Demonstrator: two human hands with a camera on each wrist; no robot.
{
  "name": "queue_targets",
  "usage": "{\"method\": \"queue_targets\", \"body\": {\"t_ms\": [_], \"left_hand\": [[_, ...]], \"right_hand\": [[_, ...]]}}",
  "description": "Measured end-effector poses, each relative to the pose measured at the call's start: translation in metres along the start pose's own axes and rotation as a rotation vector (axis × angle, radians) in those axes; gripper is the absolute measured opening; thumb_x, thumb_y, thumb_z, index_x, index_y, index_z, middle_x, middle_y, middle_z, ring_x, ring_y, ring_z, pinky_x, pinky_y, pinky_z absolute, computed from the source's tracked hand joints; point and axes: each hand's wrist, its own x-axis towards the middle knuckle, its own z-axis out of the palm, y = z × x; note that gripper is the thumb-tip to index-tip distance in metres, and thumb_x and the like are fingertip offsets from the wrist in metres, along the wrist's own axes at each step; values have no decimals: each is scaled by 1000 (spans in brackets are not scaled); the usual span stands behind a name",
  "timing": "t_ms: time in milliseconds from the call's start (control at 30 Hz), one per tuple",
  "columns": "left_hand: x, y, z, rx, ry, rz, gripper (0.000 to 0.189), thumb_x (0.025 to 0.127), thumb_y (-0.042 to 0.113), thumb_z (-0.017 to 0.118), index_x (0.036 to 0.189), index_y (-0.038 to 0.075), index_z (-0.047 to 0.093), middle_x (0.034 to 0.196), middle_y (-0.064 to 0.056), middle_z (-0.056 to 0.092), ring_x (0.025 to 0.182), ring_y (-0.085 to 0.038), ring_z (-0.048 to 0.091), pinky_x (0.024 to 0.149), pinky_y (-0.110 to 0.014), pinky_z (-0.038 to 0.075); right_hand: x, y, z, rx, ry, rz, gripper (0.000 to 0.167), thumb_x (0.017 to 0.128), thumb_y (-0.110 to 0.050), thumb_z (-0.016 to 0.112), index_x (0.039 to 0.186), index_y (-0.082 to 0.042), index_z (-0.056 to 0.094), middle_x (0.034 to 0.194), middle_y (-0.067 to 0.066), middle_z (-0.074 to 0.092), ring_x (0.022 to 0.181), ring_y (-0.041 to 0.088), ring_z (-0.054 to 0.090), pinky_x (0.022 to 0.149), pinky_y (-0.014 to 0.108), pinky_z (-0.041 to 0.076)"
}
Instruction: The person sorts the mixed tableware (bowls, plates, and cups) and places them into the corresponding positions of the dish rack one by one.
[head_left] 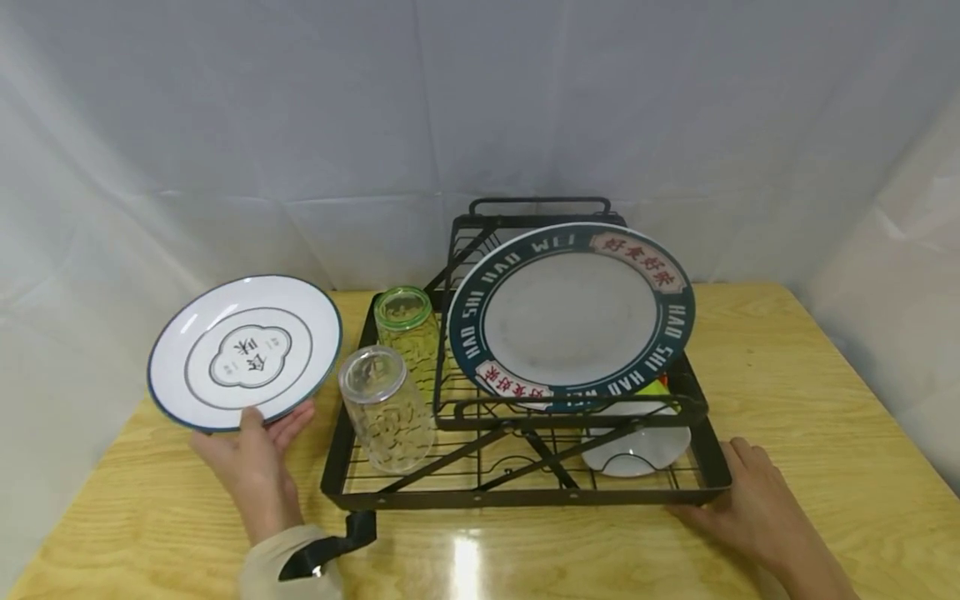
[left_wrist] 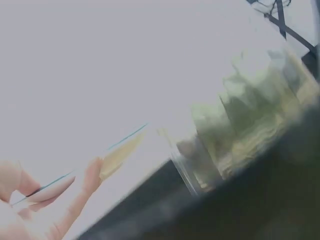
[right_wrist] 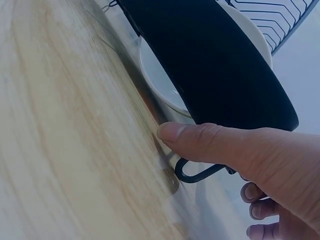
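My left hand [head_left: 258, 471] holds a white plate [head_left: 195, 350] with a blue rim, left of the rack. Its thumb lies over the near rim, the other fingers underneath. The plate tilts toward the camera, showing a dark printed emblem in its middle. In the left wrist view the plate's blue rim [left_wrist: 127, 138] runs edge-on past the fingers. A black two-tier dish rack [head_left: 517, 499] stands in the centre. At its front right corner my right hand [head_left: 761, 508] grips the frame. The right wrist view shows that thumb [right_wrist: 200, 140] along the black frame, the other fingers curled behind.
On the upper tier leans a large green-rimmed plate [head_left: 570, 317]. Two upside-down glasses, one clear [head_left: 390, 425] and one green-rimmed [head_left: 405, 310], stand at the lower tier's left. A white bowl [head_left: 637, 450] sits lower right. White cloth [head_left: 360, 125] hangs behind the wooden table [head_left: 765, 333].
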Motion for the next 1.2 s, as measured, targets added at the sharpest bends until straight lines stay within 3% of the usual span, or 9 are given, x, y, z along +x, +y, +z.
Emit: {"method": "queue_targets", "body": {"t_ms": [267,400,633,733,900,1033,1200], "left_hand": [[-6,25,20,-151,-38,103,69,100,0,42,151,33,10,134,-20,45,64,-32,69,62,-39,59],[-11,36,28,-247,-64,150,62,98,-2,45,147,28,21,132,-22,47,61,-35,68,58,-41,58],[-21,49,38,-362,-152,235,57,95,-7,48,141,22,29,131,-26,49,60,-40,67,55,-45,57],[-24,57,42,-377,-189,270,56,95,-8,49,140,20,30,131,-27,49,60,-41,67,54,-46,57],[-29,62,45,-387,-217,282,54,95,-8,50,139,19,33,132,-27,48,60,-42,66,53,-47,57],[-35,59,47,-379,-220,270,52,95,-7,50,138,17,32,131,-28,48,59,-42,66,53,-47,57],[-40,59,53,-399,-243,280,52,95,-6,52,138,14,33,129,-30,49,59,-42,66,53,-47,57]], "right_hand": [[5,4,1,21,31,-34,79,49,-38,94,109,2,61,80,1,52,73,17,47,60,35,41],[8,4,1,23,29,-39,81,50,-38,94,112,1,61,81,0,53,75,16,48,61,35,43],[3,3,-4,26,-97,51,83,59,-47,89,120,1,58,92,7,60,84,25,53,72,46,48],[1,1,-2,41,-114,57,81,63,-50,87,124,-4,58,97,8,62,88,26,54,74,48,49],[-3,0,1,6,-99,34,85,63,-52,86,130,-10,55,91,1,59,83,18,51,71,41,48],[-5,-1,0,29,-165,113,90,62,-59,83,132,-11,54,90,-1,57,82,16,49,70,38,47],[-1,-3,-2,24,-164,142,91,61,-62,82,132,-13,54,91,-3,55,83,15,47,69,35,47]]}}
